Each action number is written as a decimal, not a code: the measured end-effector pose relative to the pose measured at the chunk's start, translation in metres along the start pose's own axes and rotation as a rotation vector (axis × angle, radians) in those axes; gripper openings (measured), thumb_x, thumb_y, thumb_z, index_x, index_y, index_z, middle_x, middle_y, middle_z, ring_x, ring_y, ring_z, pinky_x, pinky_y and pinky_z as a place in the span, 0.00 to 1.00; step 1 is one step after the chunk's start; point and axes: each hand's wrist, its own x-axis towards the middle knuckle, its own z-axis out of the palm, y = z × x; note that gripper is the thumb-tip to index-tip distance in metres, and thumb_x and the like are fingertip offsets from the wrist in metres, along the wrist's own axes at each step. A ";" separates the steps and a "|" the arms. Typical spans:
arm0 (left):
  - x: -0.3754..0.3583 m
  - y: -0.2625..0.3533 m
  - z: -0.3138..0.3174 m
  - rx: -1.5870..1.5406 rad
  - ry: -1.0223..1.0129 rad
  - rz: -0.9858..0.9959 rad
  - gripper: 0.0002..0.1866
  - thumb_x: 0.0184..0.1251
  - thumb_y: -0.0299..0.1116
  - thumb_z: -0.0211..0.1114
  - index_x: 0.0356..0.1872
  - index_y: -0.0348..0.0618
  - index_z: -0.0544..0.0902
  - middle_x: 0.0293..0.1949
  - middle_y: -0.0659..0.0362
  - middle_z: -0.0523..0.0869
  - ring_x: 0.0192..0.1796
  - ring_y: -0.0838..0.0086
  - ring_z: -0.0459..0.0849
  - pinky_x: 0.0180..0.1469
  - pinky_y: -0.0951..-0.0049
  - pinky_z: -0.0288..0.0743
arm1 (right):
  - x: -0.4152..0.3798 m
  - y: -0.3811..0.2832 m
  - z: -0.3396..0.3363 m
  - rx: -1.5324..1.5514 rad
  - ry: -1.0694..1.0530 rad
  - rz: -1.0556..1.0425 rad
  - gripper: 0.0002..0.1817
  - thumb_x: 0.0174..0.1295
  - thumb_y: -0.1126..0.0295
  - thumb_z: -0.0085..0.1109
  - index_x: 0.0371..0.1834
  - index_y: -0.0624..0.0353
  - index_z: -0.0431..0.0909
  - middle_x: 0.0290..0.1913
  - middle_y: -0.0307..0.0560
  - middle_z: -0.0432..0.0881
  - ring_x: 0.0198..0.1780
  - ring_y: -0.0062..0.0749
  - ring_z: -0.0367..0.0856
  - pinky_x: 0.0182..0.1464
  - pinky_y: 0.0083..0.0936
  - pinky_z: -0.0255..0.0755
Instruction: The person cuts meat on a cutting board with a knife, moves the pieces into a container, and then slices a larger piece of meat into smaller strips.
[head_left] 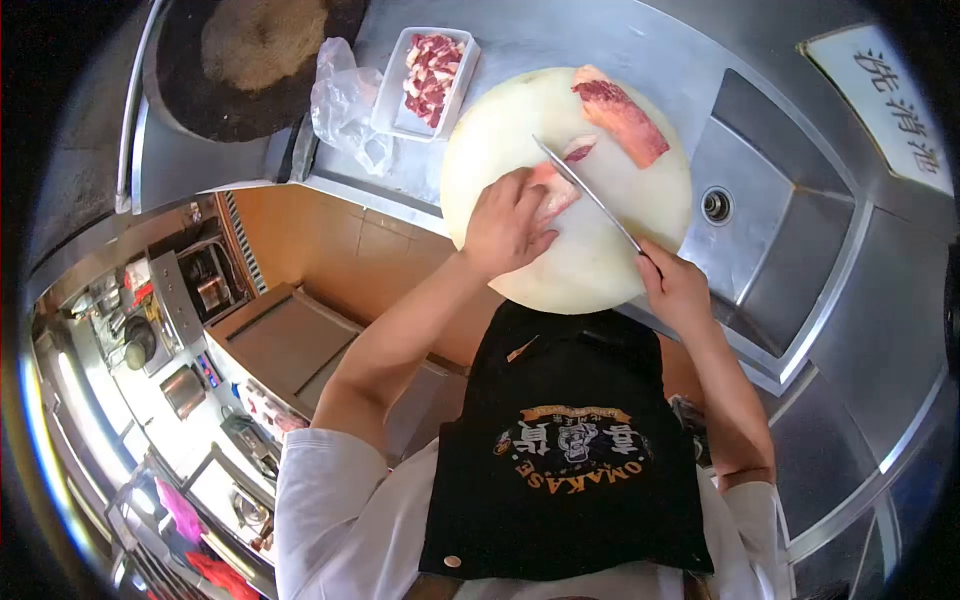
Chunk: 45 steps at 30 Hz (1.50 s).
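A round white cutting board (pixel 600 255) lies on the steel counter. My left hand (pixel 507 225) presses its fingers onto a piece of raw meat (pixel 556 195), holding it against the board. In my right hand (pixel 676 285) is the dark handle of a knife (pixel 590 195), its blade pointing up and left along the meat's right side. Just beyond the blade lies a small cut slice of meat (pixel 579 149). Toward the board's upper right rests a larger slab of meat (pixel 622 118), red with a pale fatty side.
Behind the board stands a white plastic tub (pixel 396 86) of cut meat pieces (pixel 433 75), with a crumpled clear plastic bag (pixel 345 100) beside it. A steel sink (pixel 750 190) is on the right. A large dark round pan-like surface (pixel 225 105) sits at the upper left.
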 end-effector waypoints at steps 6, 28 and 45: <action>0.003 0.000 0.011 0.053 -0.014 -0.208 0.25 0.53 0.29 0.75 0.55 0.46 0.81 0.52 0.47 0.82 0.51 0.48 0.85 0.52 0.51 0.81 | -0.016 0.020 -0.020 -0.064 -0.038 -0.026 0.18 0.78 0.54 0.58 0.66 0.44 0.85 0.47 0.55 0.92 0.46 0.56 0.91 0.47 0.47 0.84; -0.002 0.045 0.037 -0.140 0.002 0.133 0.19 0.63 0.31 0.76 0.55 0.42 0.87 0.52 0.49 0.87 0.54 0.50 0.85 0.58 0.56 0.78 | -0.037 0.022 -0.026 0.012 -0.027 -0.219 0.21 0.77 0.56 0.59 0.71 0.43 0.80 0.45 0.56 0.90 0.43 0.57 0.90 0.42 0.49 0.82; -0.004 0.051 0.041 -0.041 0.019 0.046 0.15 0.64 0.29 0.74 0.52 0.41 0.88 0.49 0.52 0.87 0.55 0.54 0.86 0.58 0.57 0.80 | 0.022 -0.012 -0.002 -0.007 -0.170 -0.132 0.20 0.76 0.59 0.61 0.68 0.44 0.83 0.47 0.57 0.90 0.44 0.60 0.89 0.46 0.51 0.82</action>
